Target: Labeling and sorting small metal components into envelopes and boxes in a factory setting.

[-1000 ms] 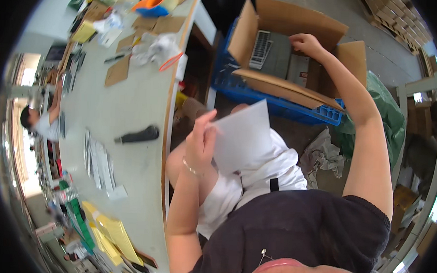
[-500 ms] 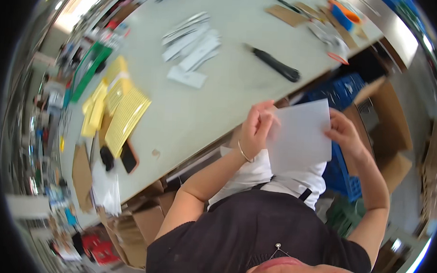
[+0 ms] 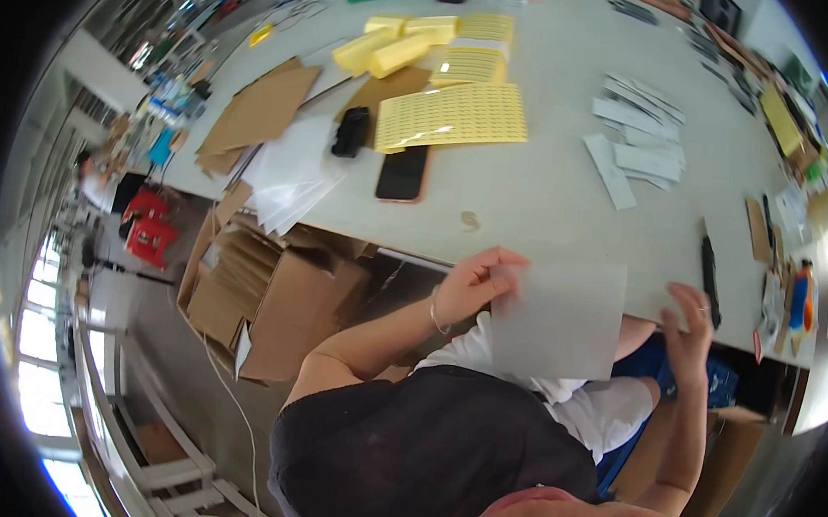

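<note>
- Half a second ago the right hand was at the right edge of the sheet; now it is apart from it, with a narrow gap between.
- The view has turned: the table now runs across the top, and the box the right hand reached into a second ago shows at lower right, partly behind the forearm.
- The left hand has the sheet as in both earlier frames.
- The sheet lies to the right of the left fingers, gripped between thumb and fingers near its upper left corner; blur hides the exact contact.
- It hangs over the lap, its upper part showing against the table's near edge.
- The right fingers are loosely spread and blurred, holding nothing, just beside the sheet's right edge.
- The black tool lies on the table just beyond the right hand.
- Farther back lie white strips, yellow labels and, partly under the labels, a phone.
</note>
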### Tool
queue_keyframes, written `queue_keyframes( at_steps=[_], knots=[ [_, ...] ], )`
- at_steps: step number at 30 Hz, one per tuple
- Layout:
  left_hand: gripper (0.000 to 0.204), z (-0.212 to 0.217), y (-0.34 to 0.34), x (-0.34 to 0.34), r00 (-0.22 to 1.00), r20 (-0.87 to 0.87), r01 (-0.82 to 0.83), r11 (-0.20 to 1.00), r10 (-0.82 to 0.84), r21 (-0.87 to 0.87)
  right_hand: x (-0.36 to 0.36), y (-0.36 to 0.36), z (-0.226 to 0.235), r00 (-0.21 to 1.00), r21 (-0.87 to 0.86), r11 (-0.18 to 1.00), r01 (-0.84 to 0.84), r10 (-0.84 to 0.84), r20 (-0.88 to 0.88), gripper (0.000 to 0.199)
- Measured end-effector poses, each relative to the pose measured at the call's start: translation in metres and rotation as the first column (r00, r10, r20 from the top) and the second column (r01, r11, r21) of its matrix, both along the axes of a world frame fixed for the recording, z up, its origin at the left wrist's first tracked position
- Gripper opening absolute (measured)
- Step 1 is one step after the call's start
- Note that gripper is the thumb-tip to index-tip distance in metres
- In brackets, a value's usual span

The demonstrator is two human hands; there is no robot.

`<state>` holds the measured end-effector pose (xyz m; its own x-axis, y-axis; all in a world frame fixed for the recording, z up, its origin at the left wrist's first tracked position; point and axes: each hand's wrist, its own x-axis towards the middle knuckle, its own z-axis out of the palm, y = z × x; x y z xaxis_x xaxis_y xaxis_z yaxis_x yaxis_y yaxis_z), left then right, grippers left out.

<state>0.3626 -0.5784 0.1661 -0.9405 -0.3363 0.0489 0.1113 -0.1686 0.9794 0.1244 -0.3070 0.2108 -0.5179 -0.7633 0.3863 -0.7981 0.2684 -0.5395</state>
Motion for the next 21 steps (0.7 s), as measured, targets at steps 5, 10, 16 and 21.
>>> queue_keyframes(
  at_steps=[5,10,16,21],
  knots=[
    [0.022,0.014,-0.057,0.028,0.888,-0.071,-0.447,0.89,0.454,0.096,-0.055,0.007,-0.006,0.887,0.152,0.928,0.34,-0.262,-0.381,0.047],
    [0.014,0.015,-0.112,0.038,0.545,-0.204,-0.719,0.579,0.813,0.385,-0.076,0.022,-0.032,0.878,0.234,0.883,0.406,-0.307,-0.367,0.044],
    [0.019,0.015,-0.166,0.066,0.318,-0.165,-0.834,0.359,0.933,0.419,-0.119,0.035,-0.046,0.786,0.187,0.827,0.531,-0.397,-0.474,0.042],
    [0.02,0.017,-0.187,0.097,0.16,-0.13,-0.877,0.202,0.978,0.435,-0.165,0.049,-0.053,0.734,0.161,0.784,0.599,-0.457,-0.502,0.042]
  ],
)
